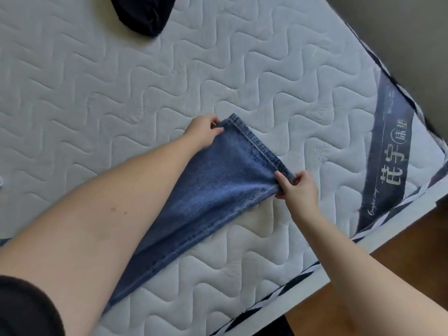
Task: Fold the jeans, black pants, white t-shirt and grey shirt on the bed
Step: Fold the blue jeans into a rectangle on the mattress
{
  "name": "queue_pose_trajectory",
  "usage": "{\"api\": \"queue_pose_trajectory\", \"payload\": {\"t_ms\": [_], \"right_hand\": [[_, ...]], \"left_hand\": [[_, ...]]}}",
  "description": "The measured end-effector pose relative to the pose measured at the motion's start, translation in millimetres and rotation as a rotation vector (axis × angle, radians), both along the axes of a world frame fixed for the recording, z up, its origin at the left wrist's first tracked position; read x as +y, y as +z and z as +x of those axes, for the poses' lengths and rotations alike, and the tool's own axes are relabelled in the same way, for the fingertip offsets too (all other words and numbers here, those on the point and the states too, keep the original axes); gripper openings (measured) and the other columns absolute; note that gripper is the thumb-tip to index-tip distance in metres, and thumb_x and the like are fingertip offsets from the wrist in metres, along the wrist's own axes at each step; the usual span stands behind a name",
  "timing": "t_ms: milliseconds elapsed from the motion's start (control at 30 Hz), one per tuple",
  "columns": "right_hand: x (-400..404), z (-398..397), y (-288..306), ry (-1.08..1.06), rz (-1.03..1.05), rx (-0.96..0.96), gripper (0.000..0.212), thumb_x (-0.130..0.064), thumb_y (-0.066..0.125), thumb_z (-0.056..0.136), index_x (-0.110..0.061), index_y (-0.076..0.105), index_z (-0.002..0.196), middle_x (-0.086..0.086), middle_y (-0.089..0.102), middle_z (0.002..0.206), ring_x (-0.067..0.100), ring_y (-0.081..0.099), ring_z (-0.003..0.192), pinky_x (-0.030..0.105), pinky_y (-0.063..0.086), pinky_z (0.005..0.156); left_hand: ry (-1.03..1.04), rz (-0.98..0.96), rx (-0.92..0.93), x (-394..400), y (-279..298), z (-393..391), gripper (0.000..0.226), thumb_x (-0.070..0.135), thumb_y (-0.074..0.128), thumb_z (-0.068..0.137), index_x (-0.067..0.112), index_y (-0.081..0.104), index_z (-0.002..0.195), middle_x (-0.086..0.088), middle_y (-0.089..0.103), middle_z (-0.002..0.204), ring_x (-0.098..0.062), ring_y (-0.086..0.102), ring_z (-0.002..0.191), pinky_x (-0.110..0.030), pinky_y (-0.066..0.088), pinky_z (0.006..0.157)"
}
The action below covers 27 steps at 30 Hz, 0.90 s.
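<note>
Blue jeans (213, 185) lie stretched diagonally across the white quilted mattress (121, 93), the leg hem at the far end. My left hand (203, 132) pinches the far corner of the hem. At the near corner of the same hem my right hand (297, 187) grips the denim. The hem is pulled taut between both hands. The lower part of the jeans is hidden under my left forearm. A black garment, likely the black pants (143, 13), lies bunched at the top edge of the view. No white t-shirt or grey shirt is in view.
The mattress corner at the right carries a dark printed label band (385, 154). Beyond the bed's white edge (363, 243) is wooden floor (400, 251) at lower right and grey floor at top right. A dark sleeve covers my left upper arm.
</note>
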State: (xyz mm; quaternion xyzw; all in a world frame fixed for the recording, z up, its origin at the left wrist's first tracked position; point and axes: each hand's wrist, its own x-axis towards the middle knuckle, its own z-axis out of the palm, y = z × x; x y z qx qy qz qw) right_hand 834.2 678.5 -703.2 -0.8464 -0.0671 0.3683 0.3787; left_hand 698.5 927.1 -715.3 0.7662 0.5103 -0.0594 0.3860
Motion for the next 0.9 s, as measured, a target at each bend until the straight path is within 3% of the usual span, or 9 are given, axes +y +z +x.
{"api": "queue_pose_trajectory", "payload": {"t_ms": [100,200,333,433,500,567,700,800,900], "right_hand": [[-5.6,6.3,-3.2,0.011,0.003,-0.018,0.033,-0.033,0.077,0.082,-0.020,0.047,0.080,0.008,0.069,0.077,0.016,0.068,0.050,0.021,0.049,0.046],[-1.8,17.7,-10.1,0.043,-0.026,-0.033,0.022,-0.031,0.074,0.084,-0.024,0.053,0.082,-0.002,0.070,0.078,0.014,0.070,0.063,0.037,0.057,0.064],[6.5,33.8,-20.4,0.131,-0.136,-0.138,0.022,-0.041,0.074,0.081,-0.025,0.059,0.083,-0.009,0.065,0.078,0.016,0.062,0.077,0.031,0.044,0.066],[12.2,42.3,-28.8,0.080,-0.140,-0.041,0.028,-0.041,0.078,0.078,-0.019,0.065,0.088,-0.007,0.068,0.073,0.014,0.066,0.066,0.031,0.049,0.065],[15.4,48.0,-31.5,0.009,-0.112,0.067,0.028,-0.039,0.083,0.073,-0.020,0.064,0.079,-0.012,0.064,0.055,0.008,0.061,0.047,0.032,0.047,0.057],[17.1,51.6,-31.9,-0.001,-0.115,0.114,0.031,-0.040,0.086,0.069,-0.021,0.062,0.072,-0.012,0.059,0.046,0.008,0.056,0.040,0.031,0.043,0.055],[17.4,49.9,-28.2,0.004,-0.123,0.093,0.032,-0.040,0.085,0.071,-0.019,0.061,0.075,-0.005,0.061,0.055,0.010,0.057,0.042,0.031,0.045,0.054],[15.1,41.2,-21.5,0.042,-0.186,-0.044,0.038,-0.047,0.076,0.078,-0.015,0.057,0.088,0.000,0.064,0.076,0.017,0.062,0.063,0.034,0.046,0.062],[10.8,18.5,-6.9,0.024,-0.248,-0.220,0.036,-0.051,0.064,0.086,-0.018,0.050,0.089,-0.007,0.055,0.079,0.019,0.054,0.077,0.031,0.035,0.068]], "left_hand": [[-0.066,0.018,-0.057,8.3,3.5,14.3,0.012,0.019,0.061,0.094,0.013,0.064,0.104,-0.005,0.065,0.098,-0.019,0.056,0.088,-0.021,0.033,0.072],[-0.102,0.048,-0.052,14.0,1.1,29.4,0.011,0.017,0.057,0.095,0.016,0.063,0.104,-0.001,0.063,0.098,-0.020,0.058,0.094,-0.025,0.037,0.077],[-0.132,0.115,0.006,16.4,-7.9,41.6,0.019,0.015,0.056,0.095,0.017,0.064,0.112,-0.006,0.061,0.115,-0.024,0.057,0.104,-0.033,0.043,0.094],[-0.178,0.218,0.064,14.2,-15.3,40.9,0.020,0.021,0.057,0.094,0.019,0.061,0.114,-0.006,0.055,0.122,-0.027,0.051,0.113,-0.039,0.041,0.098],[-0.175,0.333,0.150,11.7,-16.0,38.0,0.024,0.034,0.057,0.094,0.018,0.057,0.112,-0.008,0.054,0.119,-0.030,0.049,0.113,-0.041,0.040,0.094],[-0.152,0.416,0.234,9.8,-13.2,32.6,0.037,0.048,0.056,0.092,0.015,0.055,0.108,-0.009,0.057,0.115,-0.031,0.053,0.109,-0.041,0.041,0.089],[-0.163,0.255,0.254,11.1,-5.6,9.8,0.041,0.058,0.057,0.088,0.018,0.055,0.099,-0.005,0.061,0.107,-0.028,0.056,0.101,-0.038,0.042,0.083],[-0.171,0.094,0.246,14.9,4.2,-34.2,0.040,0.058,0.065,0.083,0.021,0.054,0.097,0.003,0.060,0.091,-0.022,0.055,0.089,-0.036,0.044,0.080],[-0.153,0.027,0.241,10.4,12.2,-99.6,0.033,0.049,0.070,0.083,0.021,0.057,0.094,0.002,0.061,0.085,-0.021,0.056,0.082,-0.034,0.047,0.076]]}}
